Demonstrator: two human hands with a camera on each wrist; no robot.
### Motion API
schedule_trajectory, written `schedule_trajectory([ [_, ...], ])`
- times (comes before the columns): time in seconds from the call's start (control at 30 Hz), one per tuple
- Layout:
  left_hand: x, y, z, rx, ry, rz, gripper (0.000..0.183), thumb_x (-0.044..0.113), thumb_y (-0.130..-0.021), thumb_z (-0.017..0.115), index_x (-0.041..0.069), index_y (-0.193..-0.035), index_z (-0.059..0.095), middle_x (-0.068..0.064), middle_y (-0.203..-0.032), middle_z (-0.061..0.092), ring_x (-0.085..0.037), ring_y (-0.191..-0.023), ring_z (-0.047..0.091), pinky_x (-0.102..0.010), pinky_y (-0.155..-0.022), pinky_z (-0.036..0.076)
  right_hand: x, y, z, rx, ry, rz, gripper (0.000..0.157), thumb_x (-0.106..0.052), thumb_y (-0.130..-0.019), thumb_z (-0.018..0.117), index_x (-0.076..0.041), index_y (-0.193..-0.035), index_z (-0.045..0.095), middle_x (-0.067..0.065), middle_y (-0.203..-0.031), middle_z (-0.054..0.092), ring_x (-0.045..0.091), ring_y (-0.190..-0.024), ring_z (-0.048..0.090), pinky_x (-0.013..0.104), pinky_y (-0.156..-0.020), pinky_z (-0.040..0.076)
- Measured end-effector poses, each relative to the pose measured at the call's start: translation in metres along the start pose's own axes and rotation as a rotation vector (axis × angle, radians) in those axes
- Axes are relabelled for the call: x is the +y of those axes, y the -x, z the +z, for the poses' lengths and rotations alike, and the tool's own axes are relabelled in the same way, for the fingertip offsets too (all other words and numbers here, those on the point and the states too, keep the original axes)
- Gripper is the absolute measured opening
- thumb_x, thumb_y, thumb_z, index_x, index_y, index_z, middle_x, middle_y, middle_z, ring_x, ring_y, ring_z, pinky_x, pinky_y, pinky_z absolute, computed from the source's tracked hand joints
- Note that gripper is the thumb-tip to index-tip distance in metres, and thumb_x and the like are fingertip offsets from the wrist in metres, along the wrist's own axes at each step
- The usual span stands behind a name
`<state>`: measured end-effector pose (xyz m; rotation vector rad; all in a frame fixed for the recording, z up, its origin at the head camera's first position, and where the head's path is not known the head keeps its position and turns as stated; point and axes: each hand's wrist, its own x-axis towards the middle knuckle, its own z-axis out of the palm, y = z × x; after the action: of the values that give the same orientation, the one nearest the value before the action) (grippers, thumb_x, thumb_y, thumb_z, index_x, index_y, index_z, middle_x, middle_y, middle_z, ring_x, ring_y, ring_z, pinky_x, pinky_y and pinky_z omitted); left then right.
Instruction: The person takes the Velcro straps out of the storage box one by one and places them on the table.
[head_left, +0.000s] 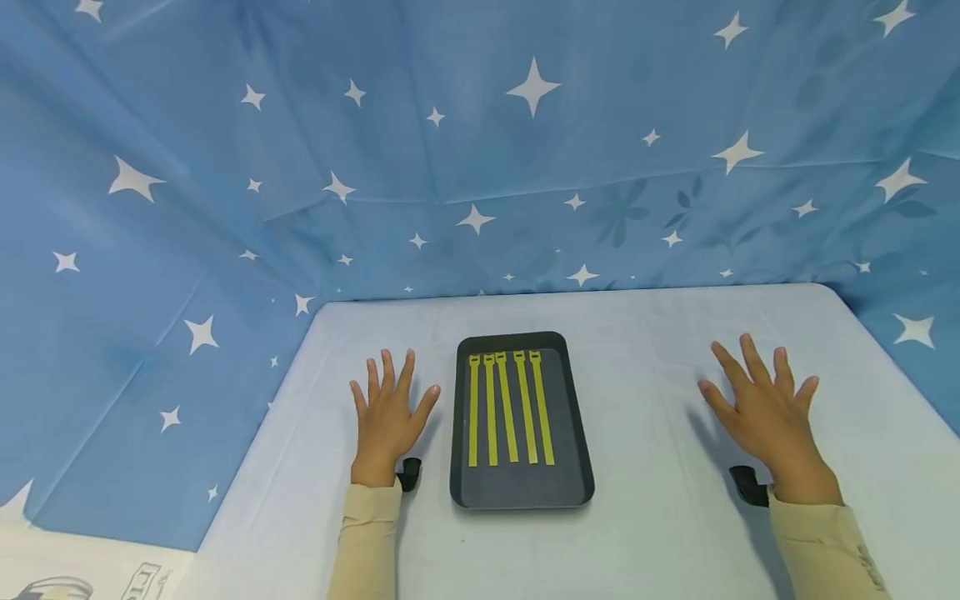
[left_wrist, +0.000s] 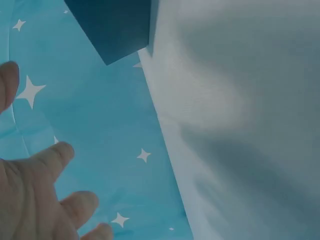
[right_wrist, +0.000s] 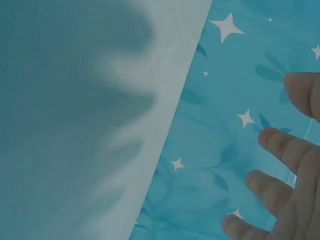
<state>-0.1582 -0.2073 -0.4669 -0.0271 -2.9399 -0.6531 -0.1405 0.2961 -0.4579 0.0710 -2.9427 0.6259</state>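
A dark grey rectangular tray [head_left: 487, 492] lies on the white-covered table, left of its middle. Several yellow hook-and-loop cable ties [head_left: 506, 408] lie in it side by side, lengthwise, their slotted heads at the far end. My left hand [head_left: 388, 421] is just left of the tray, fingers spread, holding nothing. Well to the right of the tray, my right hand [head_left: 772, 417] hovers over the table with its fingers spread and a shadow beneath; it too holds nothing. Spread fingers [left_wrist: 55, 157] show in the left wrist view, and likewise fingers [right_wrist: 280, 145] in the right wrist view.
A white cloth [head_left: 645, 533] covers the table. Blue fabric with white stars [head_left: 450, 167] hangs behind it and at the sides. A pale printed cloth [head_left: 97, 567] shows at the lower left. Each wrist bears a small black camera, such as the right wrist camera [head_left: 748, 486].
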Motion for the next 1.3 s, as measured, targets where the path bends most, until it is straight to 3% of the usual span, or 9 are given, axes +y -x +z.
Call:
schedule_trajectory([
  [0.23, 0.0, -0.002, 0.001, -0.057, 0.137, 0.056, 0.084, 0.047, -0.104, 0.07, 0.014, -0.172, 0.033, -0.026, -0.177, 0.015, -0.052, -0.162, 0.017, -0.073, -0.127, 0.008, 0.001, -0.004, 0.007, 0.096, -0.049, -0.11, 0.067, -0.019, -0.106, 0.068, 0.004, -0.162, 0.039, 0.04, -0.166, 0.029, 0.069, -0.144, 0.031, 0.092, -0.11, 0.01],
  [0.43, 0.005, -0.007, 0.006, -0.203, 0.521, 0.091, 0.06, 0.024, -0.105, 0.073, 0.012, -0.161, 0.052, -0.023, -0.165, 0.046, -0.045, -0.145, 0.053, -0.064, -0.114, 0.046, -0.002, -0.006, 0.009, 0.143, -0.16, -0.246, 0.064, 0.002, -0.094, 0.078, 0.013, -0.151, 0.049, 0.045, -0.149, 0.048, 0.067, -0.13, 0.046, 0.081, -0.11, 0.033],
  [0.57, 0.007, -0.009, 0.011, -0.314, 0.708, 0.042, 0.053, 0.012, -0.102, 0.074, 0.01, -0.154, 0.06, -0.02, -0.162, 0.051, -0.042, -0.139, 0.059, -0.051, -0.1, 0.06, -0.007, -0.009, 0.01, 0.092, -0.186, -0.228, 0.058, 0.001, -0.097, 0.076, 0.011, -0.15, 0.052, 0.043, -0.145, 0.053, 0.065, -0.129, 0.047, 0.079, -0.105, 0.038],
  [0.77, -0.001, -0.009, 0.023, -0.4, 0.874, -0.013, 0.058, 0.003, -0.099, 0.072, 0.004, -0.155, 0.056, -0.022, -0.166, 0.044, -0.041, -0.136, 0.059, -0.038, -0.093, 0.061, -0.011, -0.014, 0.013, 0.053, -0.244, -0.244, 0.05, 0.003, -0.097, 0.077, 0.007, -0.144, 0.061, 0.037, -0.139, 0.062, 0.054, -0.122, 0.059, 0.072, -0.096, 0.047],
  [0.87, -0.006, -0.009, 0.028, -0.424, 0.942, -0.023, 0.06, 0.003, -0.1, 0.071, 0.003, -0.157, 0.052, -0.023, -0.167, 0.041, -0.038, -0.135, 0.058, -0.035, -0.092, 0.059, -0.01, -0.019, 0.015, 0.062, -0.285, -0.283, 0.047, 0.005, -0.094, 0.079, 0.003, -0.139, 0.066, 0.03, -0.133, 0.069, 0.022, -0.117, 0.066, 0.037, -0.104, 0.056],
  [0.93, -0.01, -0.009, 0.031, -0.428, 0.963, -0.019, 0.06, 0.004, -0.101, 0.071, 0.003, -0.158, 0.051, -0.023, -0.168, 0.04, -0.034, -0.135, 0.057, -0.033, -0.092, 0.058, -0.011, -0.023, 0.016, 0.065, -0.326, -0.319, 0.045, 0.007, -0.092, 0.08, 0.002, -0.135, 0.069, 0.026, -0.129, 0.072, -0.001, -0.114, 0.062, 0.013, -0.1, 0.05],
  [1.0, -0.011, -0.009, 0.032, -0.426, 0.971, -0.014, 0.06, 0.004, -0.101, 0.071, 0.003, -0.158, 0.051, -0.023, -0.167, 0.041, -0.033, -0.135, 0.057, -0.033, -0.091, 0.058, -0.012, -0.029, 0.017, 0.058, -0.36, -0.352, 0.043, 0.008, -0.09, 0.081, 0.002, -0.132, 0.072, 0.024, -0.125, 0.073, -0.02, -0.11, 0.051, -0.002, -0.094, 0.038],
  [1.07, -0.011, -0.009, 0.033, -0.419, 0.974, -0.006, 0.06, 0.005, -0.101, 0.071, 0.002, -0.158, 0.052, -0.023, -0.167, 0.041, -0.033, -0.134, 0.058, -0.032, -0.09, 0.058, -0.017, -0.036, 0.018, 0.04, -0.402, -0.392, 0.042, 0.011, -0.089, 0.081, 0.003, -0.129, 0.073, 0.023, -0.124, 0.074, -0.025, -0.112, 0.047, -0.001, -0.095, 0.039],
  [1.3, -0.011, -0.011, 0.031, -0.417, 0.955, 0.003, 0.06, 0.004, -0.101, 0.071, 0.004, -0.158, 0.053, -0.021, -0.167, 0.042, -0.037, -0.137, 0.056, -0.033, -0.091, 0.058, -0.031, -0.06, 0.013, -0.102, -0.466, -0.417, 0.039, 0.009, -0.093, 0.079, 0.004, -0.131, 0.072, 0.023, -0.128, 0.073, -0.017, -0.111, 0.056, 0.003, -0.095, 0.045],
])
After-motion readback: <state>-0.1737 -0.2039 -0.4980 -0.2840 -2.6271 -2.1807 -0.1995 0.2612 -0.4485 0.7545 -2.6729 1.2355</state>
